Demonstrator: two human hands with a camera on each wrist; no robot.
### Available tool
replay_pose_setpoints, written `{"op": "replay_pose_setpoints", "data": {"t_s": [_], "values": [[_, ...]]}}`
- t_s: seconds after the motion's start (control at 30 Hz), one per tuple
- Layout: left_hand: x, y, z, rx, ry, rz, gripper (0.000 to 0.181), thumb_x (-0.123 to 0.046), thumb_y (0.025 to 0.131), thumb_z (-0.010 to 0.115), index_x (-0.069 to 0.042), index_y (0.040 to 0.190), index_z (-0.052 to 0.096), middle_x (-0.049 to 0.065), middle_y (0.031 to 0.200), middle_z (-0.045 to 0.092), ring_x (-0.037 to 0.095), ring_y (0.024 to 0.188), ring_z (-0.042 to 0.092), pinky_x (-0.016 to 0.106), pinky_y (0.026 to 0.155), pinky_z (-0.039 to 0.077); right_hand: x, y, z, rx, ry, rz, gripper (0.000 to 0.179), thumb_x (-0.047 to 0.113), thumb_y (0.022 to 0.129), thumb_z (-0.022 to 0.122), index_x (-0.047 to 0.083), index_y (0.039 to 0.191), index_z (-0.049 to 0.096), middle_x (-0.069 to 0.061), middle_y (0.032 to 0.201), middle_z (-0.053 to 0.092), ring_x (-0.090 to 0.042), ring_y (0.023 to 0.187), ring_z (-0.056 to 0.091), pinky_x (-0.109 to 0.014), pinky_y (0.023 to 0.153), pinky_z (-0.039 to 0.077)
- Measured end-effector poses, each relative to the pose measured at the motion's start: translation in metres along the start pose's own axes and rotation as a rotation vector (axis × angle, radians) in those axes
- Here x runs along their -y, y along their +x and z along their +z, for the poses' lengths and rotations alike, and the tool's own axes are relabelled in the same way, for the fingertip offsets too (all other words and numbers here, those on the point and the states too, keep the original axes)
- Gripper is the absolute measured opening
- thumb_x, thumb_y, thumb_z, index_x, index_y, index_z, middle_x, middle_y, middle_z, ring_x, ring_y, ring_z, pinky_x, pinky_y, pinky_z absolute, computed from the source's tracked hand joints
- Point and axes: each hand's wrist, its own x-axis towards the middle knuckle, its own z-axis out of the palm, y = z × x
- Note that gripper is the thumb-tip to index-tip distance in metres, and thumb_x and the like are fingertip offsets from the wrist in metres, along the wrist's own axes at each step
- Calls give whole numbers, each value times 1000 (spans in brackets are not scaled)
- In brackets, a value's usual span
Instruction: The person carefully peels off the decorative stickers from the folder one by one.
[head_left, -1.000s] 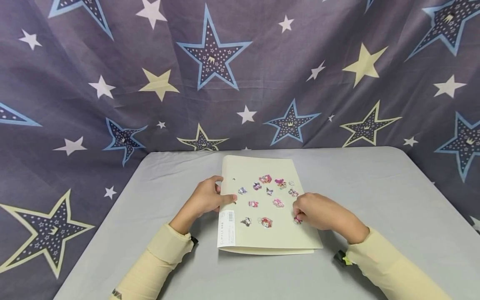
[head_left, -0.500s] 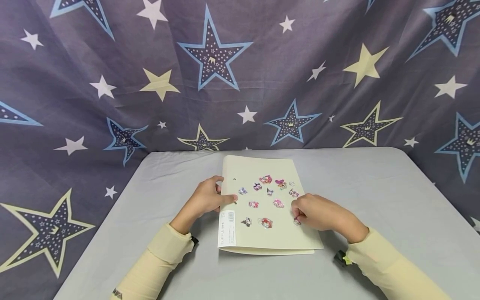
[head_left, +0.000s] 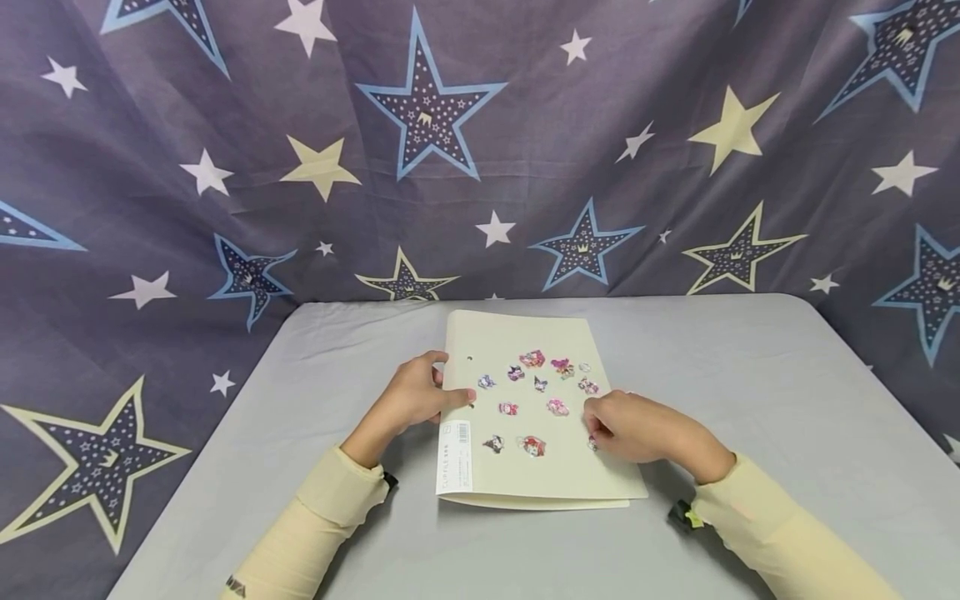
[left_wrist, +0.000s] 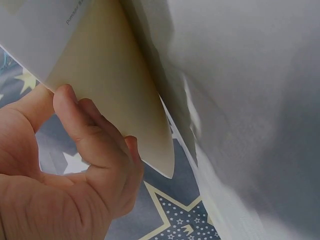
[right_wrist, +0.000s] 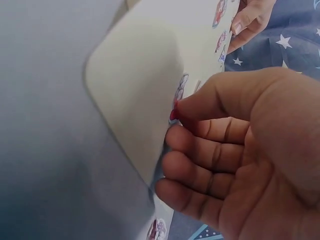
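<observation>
A cream clip file (head_left: 540,475) lies on the table with a white label (head_left: 454,457) low on its spine side. My left hand (head_left: 420,392) grips that spine edge, thumb on the cover and fingers curled beneath, as the left wrist view also shows. Several small glossy cartoon stickers, such as a red one (head_left: 533,447) and a pink one (head_left: 557,407), are scattered over the cover. Near the cover's right edge my right hand (head_left: 637,425) pinches a small sticker (right_wrist: 181,90) between thumb and index finger. Most of that sticker is hidden by the hand in the head view.
A grey cloth covers the table (head_left: 352,533). Behind and to the sides hangs a dark curtain (head_left: 480,200) printed with stars. A dark strap device (head_left: 684,518) sits at the right cuff.
My right fingers have shifted slightly over the sticker, so less of it shows in the head view. The left hand and the clip file stay in place.
</observation>
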Motion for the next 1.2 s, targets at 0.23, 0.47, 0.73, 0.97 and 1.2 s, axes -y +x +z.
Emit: {"op": "replay_pose_setpoints", "data": {"t_s": [0.23,0.47,0.73,0.97,1.2], "values": [[0,0,1,-4,0,4,87,-26,81,90,-1,151,44,13,103,51,21,71,63,33,54,60,1,-1,0,11,-37,-6,25,2,95,63,18,79,53,11,68,47,-5,64,42,-31,73,43],[0,0,1,-8,-9,5,87,-26,81,90,-1,150,45,14,103,51,22,73,64,34,55,61,5,-2,0,25,-116,12,25,5,95,64,17,78,51,8,68,45,-8,64,41,-31,68,43],[1,0,1,-8,-2,7,87,-26,81,90,-1,150,45,13,102,51,22,73,64,34,55,61,8,-4,-2,17,-123,4,25,5,92,66,17,76,51,8,67,45,-8,63,40,-28,65,40],[1,0,1,-7,-2,6,86,-26,81,89,0,150,44,14,103,52,22,72,64,39,59,62,10,-6,-5,13,-108,-12,25,4,90,67,17,76,52,9,67,46,-8,62,40,-26,64,39],[0,-1,1,-7,7,10,86,-26,81,89,0,150,44,13,102,52,21,70,64,41,60,63,11,-8,-9,7,-135,-24,25,4,90,67,16,76,51,8,67,45,-8,62,39,-26,64,39]]}}
